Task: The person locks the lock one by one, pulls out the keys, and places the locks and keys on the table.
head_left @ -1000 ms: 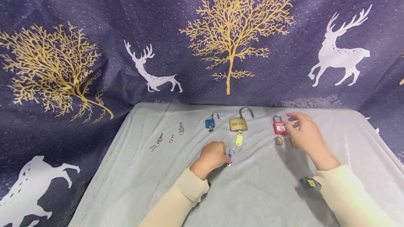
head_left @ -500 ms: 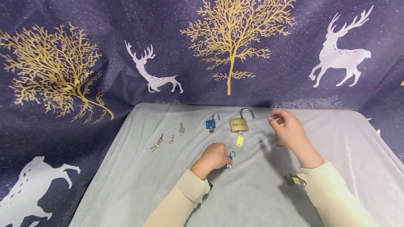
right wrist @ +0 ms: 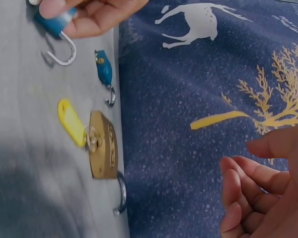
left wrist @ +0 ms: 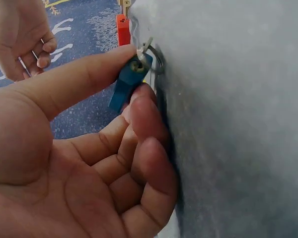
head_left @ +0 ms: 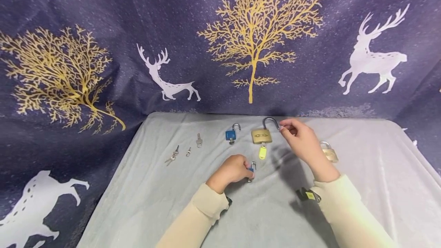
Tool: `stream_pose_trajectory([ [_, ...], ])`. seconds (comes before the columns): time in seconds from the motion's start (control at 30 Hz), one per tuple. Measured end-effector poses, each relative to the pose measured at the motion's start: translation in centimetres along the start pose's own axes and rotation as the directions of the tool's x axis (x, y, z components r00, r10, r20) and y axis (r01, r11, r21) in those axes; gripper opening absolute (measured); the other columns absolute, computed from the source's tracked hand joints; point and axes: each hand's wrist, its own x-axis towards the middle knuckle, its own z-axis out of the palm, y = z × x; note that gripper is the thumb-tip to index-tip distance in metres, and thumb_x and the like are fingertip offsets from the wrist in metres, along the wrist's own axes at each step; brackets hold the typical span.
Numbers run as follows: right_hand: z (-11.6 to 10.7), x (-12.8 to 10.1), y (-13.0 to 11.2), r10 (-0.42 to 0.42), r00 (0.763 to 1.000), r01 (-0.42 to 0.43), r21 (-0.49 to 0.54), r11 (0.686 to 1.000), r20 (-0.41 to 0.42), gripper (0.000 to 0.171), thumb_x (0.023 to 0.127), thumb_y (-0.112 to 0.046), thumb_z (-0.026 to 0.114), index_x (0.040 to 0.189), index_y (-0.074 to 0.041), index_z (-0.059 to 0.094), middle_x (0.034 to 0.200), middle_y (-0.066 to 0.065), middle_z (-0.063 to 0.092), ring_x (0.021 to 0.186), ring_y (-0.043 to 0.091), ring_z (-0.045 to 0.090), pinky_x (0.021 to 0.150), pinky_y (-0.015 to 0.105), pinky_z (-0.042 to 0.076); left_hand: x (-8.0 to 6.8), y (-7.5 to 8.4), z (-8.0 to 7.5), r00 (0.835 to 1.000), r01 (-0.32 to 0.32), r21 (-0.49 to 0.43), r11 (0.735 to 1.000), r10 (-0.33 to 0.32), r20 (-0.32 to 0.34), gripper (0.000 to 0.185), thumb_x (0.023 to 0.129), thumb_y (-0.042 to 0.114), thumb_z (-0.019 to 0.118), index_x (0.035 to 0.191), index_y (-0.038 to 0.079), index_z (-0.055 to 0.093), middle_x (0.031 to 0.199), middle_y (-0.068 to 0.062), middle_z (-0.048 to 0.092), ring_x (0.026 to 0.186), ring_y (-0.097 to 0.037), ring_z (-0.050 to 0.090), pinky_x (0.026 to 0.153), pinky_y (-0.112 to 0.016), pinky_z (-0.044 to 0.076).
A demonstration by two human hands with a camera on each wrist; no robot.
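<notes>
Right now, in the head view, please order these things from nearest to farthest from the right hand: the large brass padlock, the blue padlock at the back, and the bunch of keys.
From the right hand:
1. Large brass padlock, just to its left; fingertips near the open shackle.
2. Blue padlock, farther left, back row.
3. Bunch of keys, far left on the cloth.

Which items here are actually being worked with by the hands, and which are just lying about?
In hand or reached for:
- small blue padlock, pinched by the left hand
- large brass padlock with yellow key tag, shackle open, right hand beside it

Lying about:
- second blue padlock
- small brass padlock
- loose keys
- single key
</notes>
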Motion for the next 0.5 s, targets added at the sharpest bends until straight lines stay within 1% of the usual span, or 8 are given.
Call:
stream_pose_trajectory([
  [0.1,0.5,0.1,-0.3,0.003,1.000,-0.003,0.016,1.000,0.022,0.029,0.102,-0.024,0.055,0.123,-0.009,0.067,0.102,0.010,0.072,0.088,0.018,0.063,0.079,0.031,0.049,0.1,-0.2,-0.2,1.000,-0.002,-0.059,0.998,0.002,-0.009,0.025,0.079,0.022,0.085,0.077,0.012,0.062,0.076,0.004,0.058,0.067,-0.012,0.051,0.060,-0.025,0.043],
  [0.17,0.8,0.0,-0.5,-0.005,0.999,0.003,0.033,0.999,0.037,0.028,0.102,-0.023,0.056,0.123,-0.008,0.067,0.101,0.010,0.072,0.086,0.017,0.062,0.077,0.029,0.049,0.2,-0.4,-0.5,1.000,-0.004,-0.124,0.992,0.002,-0.014,0.023,0.080,0.021,0.084,0.078,0.012,0.063,0.076,0.004,0.058,0.065,-0.011,0.051,0.058,-0.025,0.043],
  [0.23,1.2,-0.2,-0.7,-0.020,0.998,0.017,0.046,0.999,0.055,0.027,0.102,-0.020,0.057,0.124,-0.008,0.067,0.099,0.010,0.071,0.082,0.016,0.061,0.072,0.026,0.049,0.3,-0.5,-0.7,1.000,-0.011,-0.202,0.979,0.008,-0.019,0.022,0.081,0.021,0.083,0.081,0.011,0.064,0.072,0.004,0.057,0.060,-0.011,0.052,0.056,-0.025,0.044],
  [0.33,1.8,-0.6,-1.1,-0.047,0.995,0.042,0.060,0.997,0.087,0.026,0.100,-0.016,0.060,0.123,-0.007,0.068,0.096,0.009,0.071,0.080,0.016,0.060,0.069,0.025,0.049,0.4,-0.5,-0.9,1.000,-0.008,-0.312,0.950,0.002,-0.021,0.020,0.083,0.020,0.082,0.085,0.011,0.065,0.069,0.005,0.056,0.056,-0.010,0.051,0.053,-0.025,0.044],
  [0.4,2.2,-0.9,-1.3,-0.057,0.993,0.051,0.059,0.997,0.105,0.025,0.100,-0.015,0.061,0.122,-0.008,0.069,0.094,0.008,0.071,0.078,0.016,0.060,0.068,0.026,0.049,0.4,-0.5,-1.0,1.000,-0.011,-0.362,0.932,0.003,-0.025,0.019,0.084,0.020,0.082,0.086,0.011,0.065,0.067,0.005,0.056,0.054,-0.009,0.050,0.051,-0.025,0.043],
  [0.5,2.8,-1.3,-1.6,-0.066,0.990,0.059,0.061,0.996,0.127,0.023,0.098,-0.013,0.062,0.120,-0.009,0.071,0.094,0.008,0.072,0.077,0.015,0.059,0.067,0.026,0.048,0.4,-0.6,-1.1,0.999,-0.032,-0.406,0.913,0.021,-0.030,0.018,0.085,0.020,0.081,0.087,0.010,0.065,0.067,0.005,0.057,0.057,-0.010,0.050,0.051,-0.024,0.041],
])
